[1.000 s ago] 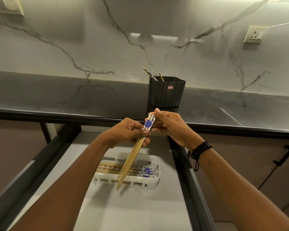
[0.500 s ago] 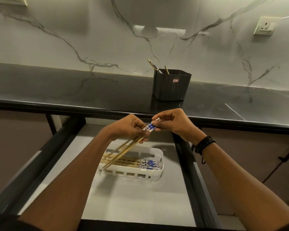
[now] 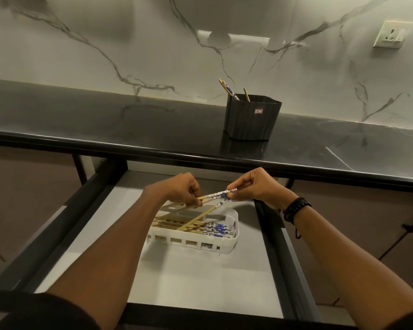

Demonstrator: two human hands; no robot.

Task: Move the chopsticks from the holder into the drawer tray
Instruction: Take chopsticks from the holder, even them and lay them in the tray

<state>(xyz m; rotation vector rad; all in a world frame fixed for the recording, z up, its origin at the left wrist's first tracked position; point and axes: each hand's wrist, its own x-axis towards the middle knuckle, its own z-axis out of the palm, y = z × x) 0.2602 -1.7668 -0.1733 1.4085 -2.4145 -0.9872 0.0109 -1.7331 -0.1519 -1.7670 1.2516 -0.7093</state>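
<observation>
Above the white drawer tray [image 3: 234, 236] both hands hold a pair of wooden chopsticks with blue-and-white patterned tops [image 3: 216, 196]. My right hand [image 3: 255, 186] pinches their patterned ends; my left hand [image 3: 179, 189] grips them further along. One stick angles down, its thin tip over the tray. Several more chopsticks [image 3: 200, 226] lie flat in the tray, patterned ends to the right. The black ribbed holder [image 3: 252, 119] stands on the counter behind, with two chopsticks [image 3: 229, 90] poking out of it.
The tray sits in an open drawer with a pale floor [image 3: 196, 277] and dark side rails [image 3: 281, 246]. A black countertop edge [image 3: 200, 156] runs just above my hands. A wall socket [image 3: 390, 34] sits on the marble backsplash at upper right.
The held chopsticks have swung from steep to nearly level and sunk closer to the tray. The two sticks have spread apart, one tip dipping into the tray.
</observation>
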